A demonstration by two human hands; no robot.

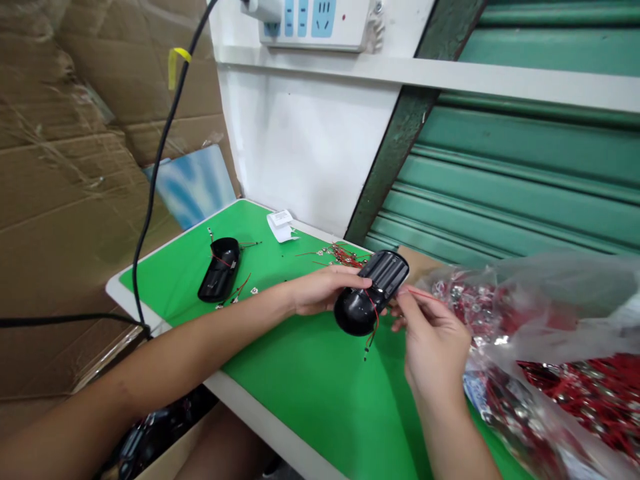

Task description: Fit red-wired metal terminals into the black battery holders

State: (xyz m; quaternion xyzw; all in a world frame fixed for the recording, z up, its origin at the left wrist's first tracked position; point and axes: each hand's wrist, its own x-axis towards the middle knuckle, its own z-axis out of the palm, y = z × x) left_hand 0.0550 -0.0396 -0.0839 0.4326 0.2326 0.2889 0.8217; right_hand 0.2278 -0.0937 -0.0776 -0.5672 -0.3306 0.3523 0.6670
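A black plastic housing [354,312] with a rounded end and battery-like slots is tilted above the green table. My left hand [320,288] grips it from the left, thumb across its top. Thin red and black wires [373,327] cross the housing and dangle below its near edge. At its right edge, my right hand [437,337] is closed in a pinch on what looks like a red wire [423,294]; the fingertips are partly hidden. A second black housing [220,270], also with wires, lies on the table to the left.
Loose red wires with small metal contacts [345,253] lie behind my left hand on the green table [320,387]. A white paper piece [281,225] sits farther back. Clear plastic bags [530,333] of red wires fill the right side. A black cable [155,167] hangs left, before cardboard [65,167].
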